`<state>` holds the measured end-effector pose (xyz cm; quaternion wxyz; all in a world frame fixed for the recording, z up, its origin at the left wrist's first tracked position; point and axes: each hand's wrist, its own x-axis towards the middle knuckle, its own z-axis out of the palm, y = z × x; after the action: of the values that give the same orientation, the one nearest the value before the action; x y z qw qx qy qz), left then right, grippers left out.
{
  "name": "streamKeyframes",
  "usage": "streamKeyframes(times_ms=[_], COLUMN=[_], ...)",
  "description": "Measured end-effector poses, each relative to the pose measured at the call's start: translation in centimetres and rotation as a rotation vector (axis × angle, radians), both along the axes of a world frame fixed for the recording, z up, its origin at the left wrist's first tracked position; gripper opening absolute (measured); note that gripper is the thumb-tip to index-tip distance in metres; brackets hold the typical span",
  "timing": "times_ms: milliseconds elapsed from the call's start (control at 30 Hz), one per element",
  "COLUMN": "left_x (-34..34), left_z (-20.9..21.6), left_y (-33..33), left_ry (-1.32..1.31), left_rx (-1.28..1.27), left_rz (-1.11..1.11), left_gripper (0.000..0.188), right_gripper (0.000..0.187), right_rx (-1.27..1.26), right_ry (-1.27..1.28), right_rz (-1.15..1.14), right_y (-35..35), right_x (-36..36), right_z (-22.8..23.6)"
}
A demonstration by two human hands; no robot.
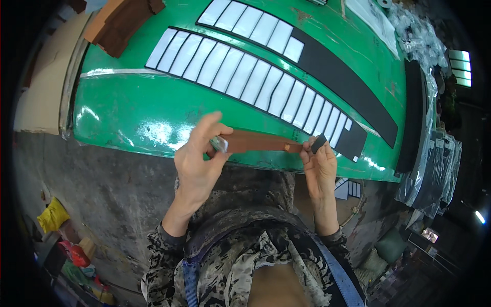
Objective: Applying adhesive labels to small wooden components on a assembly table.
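A brown strip (pixel 261 142) stretches between my two hands just over the near edge of the green table. My left hand (pixel 196 162) pinches its left end, with a small shiny, clear-looking piece (pixel 220 144) by the thumb and fingers. At the other end, my right hand (pixel 320 166) closes on the strip and on a small dark block (pixel 318 144) between the fingertips. Beyond them lies a long black strip (pixel 358 141) lined with white rectangular pieces (pixel 249 84). Farther back, a second black strip (pixel 348 84) is only partly covered with white pieces.
The green table (pixel 123 107) carries brown stacked pieces (pixel 121 25) at the far left. Cardboard (pixel 48 87) stands beside its left edge. Crumpled clear plastic (pixel 414 38) and plastic-wrapped dark panels (pixel 432 169) are at the right. A yellow bag (pixel 53 215) lies on the floor.
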<state>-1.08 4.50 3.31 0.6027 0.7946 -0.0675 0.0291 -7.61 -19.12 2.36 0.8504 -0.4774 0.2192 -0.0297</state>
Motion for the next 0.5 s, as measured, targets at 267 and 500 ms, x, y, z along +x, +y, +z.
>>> streamKeyframes(times_ms=[267, 500], left_x=[0.8, 0.9], left_z=[3.6, 5.5], left_y=[-1.3, -2.6], left_ry=[-0.603, -0.652], left_rx=[0.330, 0.548], left_rz=[-0.025, 0.074], left_gripper=[0.034, 0.033], right_gripper=[0.025, 0.027], right_rx=[0.155, 0.241], right_ry=[-0.056, -0.074], right_rz=[-0.075, -0.089], right_y=[-0.2, -0.1], right_x=[-0.4, -0.8], right_z=[-0.6, -1.0])
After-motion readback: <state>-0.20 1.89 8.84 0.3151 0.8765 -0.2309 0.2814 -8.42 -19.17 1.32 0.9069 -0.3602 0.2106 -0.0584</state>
